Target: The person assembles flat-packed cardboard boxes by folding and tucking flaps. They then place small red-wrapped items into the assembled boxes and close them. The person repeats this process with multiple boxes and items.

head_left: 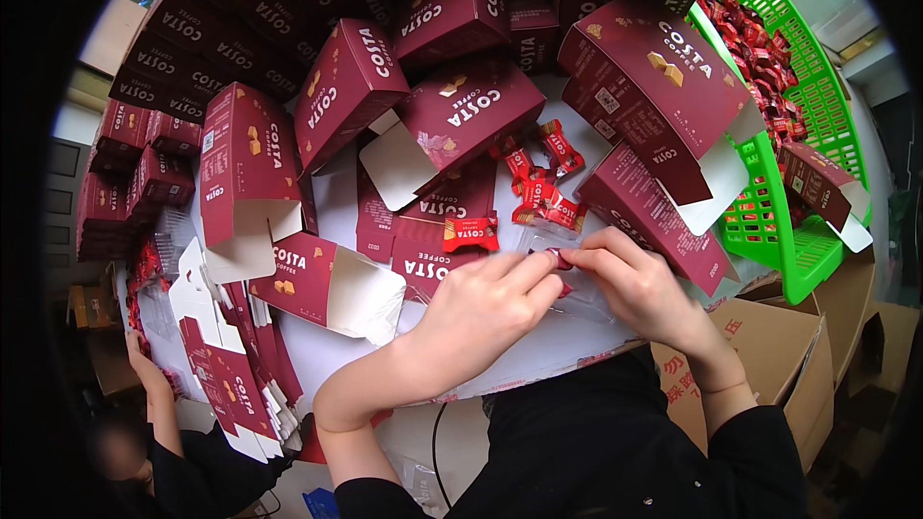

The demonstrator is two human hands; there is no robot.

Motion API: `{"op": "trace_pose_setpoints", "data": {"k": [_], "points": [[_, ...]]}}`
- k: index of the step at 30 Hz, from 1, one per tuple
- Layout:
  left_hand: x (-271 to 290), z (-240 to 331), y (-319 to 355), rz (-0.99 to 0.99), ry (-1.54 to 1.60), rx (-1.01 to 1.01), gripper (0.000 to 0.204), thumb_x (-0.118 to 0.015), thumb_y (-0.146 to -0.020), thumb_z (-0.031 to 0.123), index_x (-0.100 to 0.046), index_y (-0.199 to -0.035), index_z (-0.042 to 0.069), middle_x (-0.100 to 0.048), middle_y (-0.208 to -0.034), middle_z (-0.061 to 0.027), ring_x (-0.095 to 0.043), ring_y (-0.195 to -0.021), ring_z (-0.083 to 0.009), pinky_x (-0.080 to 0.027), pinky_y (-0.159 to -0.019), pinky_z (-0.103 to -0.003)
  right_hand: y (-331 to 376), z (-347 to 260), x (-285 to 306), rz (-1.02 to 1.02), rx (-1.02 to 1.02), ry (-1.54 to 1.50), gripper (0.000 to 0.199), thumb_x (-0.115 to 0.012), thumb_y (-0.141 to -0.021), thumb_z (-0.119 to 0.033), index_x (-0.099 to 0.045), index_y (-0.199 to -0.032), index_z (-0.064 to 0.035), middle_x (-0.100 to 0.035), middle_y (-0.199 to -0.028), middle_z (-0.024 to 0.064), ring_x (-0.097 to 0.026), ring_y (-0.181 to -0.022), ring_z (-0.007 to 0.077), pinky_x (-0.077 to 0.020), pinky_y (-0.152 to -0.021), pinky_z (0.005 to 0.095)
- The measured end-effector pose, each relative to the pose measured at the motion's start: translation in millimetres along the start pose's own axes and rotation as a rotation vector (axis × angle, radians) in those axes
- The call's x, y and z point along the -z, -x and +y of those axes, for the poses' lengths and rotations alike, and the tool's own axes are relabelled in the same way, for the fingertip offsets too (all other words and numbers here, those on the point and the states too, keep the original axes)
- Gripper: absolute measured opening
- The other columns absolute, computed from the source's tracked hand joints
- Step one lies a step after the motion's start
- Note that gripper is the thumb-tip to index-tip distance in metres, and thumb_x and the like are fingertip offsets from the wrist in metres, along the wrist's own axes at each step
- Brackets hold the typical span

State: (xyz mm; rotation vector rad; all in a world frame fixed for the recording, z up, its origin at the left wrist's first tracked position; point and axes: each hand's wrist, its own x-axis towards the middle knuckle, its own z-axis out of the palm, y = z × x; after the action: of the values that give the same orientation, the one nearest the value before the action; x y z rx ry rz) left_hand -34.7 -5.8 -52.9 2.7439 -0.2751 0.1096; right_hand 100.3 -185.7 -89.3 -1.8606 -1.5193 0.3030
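Observation:
Low over the table's near edge, my left hand (492, 300) and my right hand (638, 281) meet with their fingertips pinched. Between them a small red-wrapped candy (552, 252) partly shows; the fingers cover the rest of it. Right under the hands lies a see-through plastic tray (588, 302), half hidden by them. Just beyond, several red-wrapped candies (548, 206) sit in a loose heap. One more wrapped candy (471, 232) rests on flat maroon cartons (423, 261), to the left of the heap.
Open maroon boxes (471, 115) crowd the far side, with stacked boxes (216, 10) behind. A green basket (803, 135) of wrapped candies stands at right, above a cardboard carton (750, 365). Folded cartons (231, 365) lie at left, near another person's hand (144, 360).

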Motion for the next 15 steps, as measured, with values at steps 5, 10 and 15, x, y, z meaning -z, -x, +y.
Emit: {"op": "trace_pose_setpoints", "data": {"k": [5,10,15], "points": [[-17.7,-4.5,-0.6,0.130,0.014,-0.105,0.030,-0.066,-0.072,0.013,-0.060,-0.098,-0.001,-0.060,-0.107,-0.0110,-0.054,-0.109,-0.0235,-0.047,-0.084,-0.034,-0.4,1.2,0.4,-0.069,0.033,-0.037,0.031,-0.059,-0.075,0.014,-0.066,-0.103,0.0013,-0.062,-0.097,0.0127,-0.067,-0.085,0.0289,-0.0572,-0.069,0.0361],[-21.3,2.5,4.7,0.006,-0.072,-0.075,0.034,-0.068,-0.077,0.016,-0.057,-0.105,0.001,-0.059,-0.113,-0.0132,-0.058,-0.097,-0.0232,-0.047,-0.088,-0.034,-2.7,4.4,0.1,-0.050,0.118,-0.089,0.032,-0.060,-0.073,0.014,-0.064,-0.102,0.0018,-0.063,-0.098,0.0151,-0.067,-0.088,0.0298,-0.0563,-0.074,0.0371],[-21.0,11.0,8.5,-0.113,-0.243,-0.032,0.030,-0.064,-0.080,0.013,-0.056,-0.107,0.003,-0.059,-0.108,-0.0107,-0.059,-0.090,-0.0215,-0.046,-0.092,-0.036,-1.9,2.3,1.4,0.145,0.041,-0.127,0.037,-0.053,-0.071,0.017,-0.062,-0.103,0.0023,-0.060,-0.101,0.0153,-0.064,-0.087,0.0308,-0.0529,-0.076,0.0369]]}}
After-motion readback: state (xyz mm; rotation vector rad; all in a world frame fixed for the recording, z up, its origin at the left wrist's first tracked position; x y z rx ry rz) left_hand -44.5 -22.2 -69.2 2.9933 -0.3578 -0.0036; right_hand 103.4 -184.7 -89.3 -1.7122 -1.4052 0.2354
